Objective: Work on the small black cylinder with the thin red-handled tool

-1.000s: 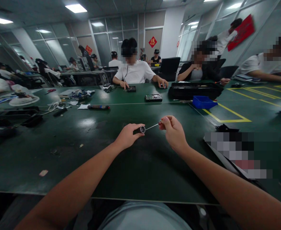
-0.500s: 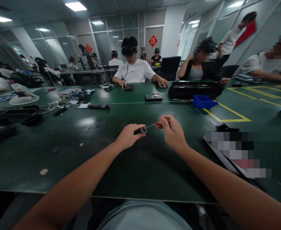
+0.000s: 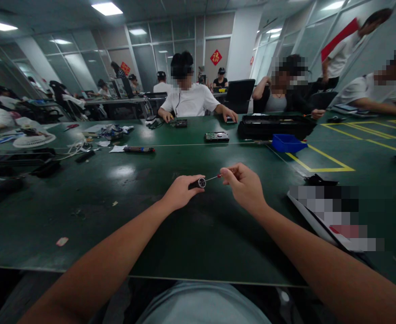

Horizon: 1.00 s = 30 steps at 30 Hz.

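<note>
My left hand (image 3: 180,191) is closed around a short black cylinder with a silver-rimmed end (image 3: 199,183), held just above the green table (image 3: 123,211). My right hand (image 3: 245,186) pinches a thin metal rod with a small red part near the fingers (image 3: 214,177). The rod's tip points into the cylinder's open end. Both hands hover over the middle of the table, a little apart.
A blue bin (image 3: 287,143), a long black case (image 3: 275,126) and a circuit board (image 3: 216,137) lie farther back. A pen-like tool (image 3: 139,149), cables and papers sit at the left. A blurred flat object (image 3: 332,216) lies to the right. Several people sit across the table.
My right hand has moved left toward the cylinder, so less of the rod shows between the hands. A person standing at the back right has shifted farther right.
</note>
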### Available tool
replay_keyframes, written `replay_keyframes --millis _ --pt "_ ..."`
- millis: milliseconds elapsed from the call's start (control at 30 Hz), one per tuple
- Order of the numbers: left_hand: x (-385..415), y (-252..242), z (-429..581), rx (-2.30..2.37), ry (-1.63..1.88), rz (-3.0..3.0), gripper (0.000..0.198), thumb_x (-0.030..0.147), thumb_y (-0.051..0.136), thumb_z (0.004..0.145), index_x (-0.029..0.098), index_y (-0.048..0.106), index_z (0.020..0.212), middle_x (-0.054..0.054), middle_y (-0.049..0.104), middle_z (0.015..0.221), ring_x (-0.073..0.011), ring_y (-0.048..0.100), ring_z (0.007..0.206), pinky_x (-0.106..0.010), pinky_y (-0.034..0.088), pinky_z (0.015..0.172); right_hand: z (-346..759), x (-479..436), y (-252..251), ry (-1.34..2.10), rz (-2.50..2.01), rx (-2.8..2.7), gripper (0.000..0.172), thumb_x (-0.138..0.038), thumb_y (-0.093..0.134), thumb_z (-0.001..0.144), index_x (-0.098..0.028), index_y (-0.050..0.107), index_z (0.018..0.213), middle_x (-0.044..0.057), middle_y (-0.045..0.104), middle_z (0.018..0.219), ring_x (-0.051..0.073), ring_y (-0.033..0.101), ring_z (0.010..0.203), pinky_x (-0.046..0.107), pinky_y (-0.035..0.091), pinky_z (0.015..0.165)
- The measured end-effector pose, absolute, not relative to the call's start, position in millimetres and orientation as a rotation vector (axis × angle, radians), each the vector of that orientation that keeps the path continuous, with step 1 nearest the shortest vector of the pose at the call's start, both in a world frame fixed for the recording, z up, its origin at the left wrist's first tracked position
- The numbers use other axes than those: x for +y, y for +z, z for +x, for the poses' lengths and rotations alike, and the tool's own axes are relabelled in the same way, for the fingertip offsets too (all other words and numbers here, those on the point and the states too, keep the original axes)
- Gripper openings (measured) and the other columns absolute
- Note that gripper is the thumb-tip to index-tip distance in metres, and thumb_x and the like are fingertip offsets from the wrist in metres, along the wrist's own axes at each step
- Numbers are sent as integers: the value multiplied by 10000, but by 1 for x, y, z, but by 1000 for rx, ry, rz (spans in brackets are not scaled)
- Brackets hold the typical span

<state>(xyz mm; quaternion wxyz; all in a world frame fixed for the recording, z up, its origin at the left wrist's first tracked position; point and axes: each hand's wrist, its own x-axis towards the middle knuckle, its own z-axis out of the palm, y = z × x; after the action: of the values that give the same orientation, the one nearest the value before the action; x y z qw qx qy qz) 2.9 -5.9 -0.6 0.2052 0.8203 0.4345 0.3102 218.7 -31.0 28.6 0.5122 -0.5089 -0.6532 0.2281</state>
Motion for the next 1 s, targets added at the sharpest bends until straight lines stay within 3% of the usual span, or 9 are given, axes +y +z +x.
replay_keyframes --millis 267,467,633,767,933,1000 --pt "-5 -1 1 1246 844 2296 417 306 692 868 247 642 1277 -59 681 1225 -242 620 1125 -417 447 1027 219 -33 27 498 -1200 -1709 139 -302 506 891 -221 618 880 19 665 720 172 612 632 305 423 585" --pt "-5 -2 1 1240 846 2302 410 294 703 859 250 651 1263 -50 682 1220 -233 621 1117 -395 447 1018 219 -31 27 479 -1270 -1728 325 -449 423 966 -217 637 888 21 637 674 181 589 606 324 404 593" --pt "-3 -4 1 1247 831 2309 409 297 698 862 252 648 1266 -50 681 1224 -233 615 1135 -395 439 1031 219 -31 24 460 -1232 -1755 262 -348 441 954 -228 599 1126 24 668 764 196 616 670 335 423 635" --pt "-3 -5 0 1253 841 2297 415 292 711 851 252 651 1259 -49 680 1221 -231 618 1124 -389 447 1020 219 -32 23 492 -1200 -1786 266 -369 407 974 -245 640 1000 21 656 769 196 610 699 341 431 658" --pt "-2 -4 -1 1246 844 2299 413 296 704 857 252 650 1264 -46 680 1225 -230 620 1120 -379 445 1010 219 -31 23 582 -1151 -1668 230 -374 490 943 -233 589 1096 31 675 836 199 624 741 350 463 684" --pt "-2 -4 -1 1254 830 2306 408 295 700 860 243 651 1262 -48 683 1217 -229 622 1108 -381 443 1006 218 -28 21 669 -1112 -1599 209 -388 531 917 -218 599 1020 44 682 853 204 638 781 358 486 714"
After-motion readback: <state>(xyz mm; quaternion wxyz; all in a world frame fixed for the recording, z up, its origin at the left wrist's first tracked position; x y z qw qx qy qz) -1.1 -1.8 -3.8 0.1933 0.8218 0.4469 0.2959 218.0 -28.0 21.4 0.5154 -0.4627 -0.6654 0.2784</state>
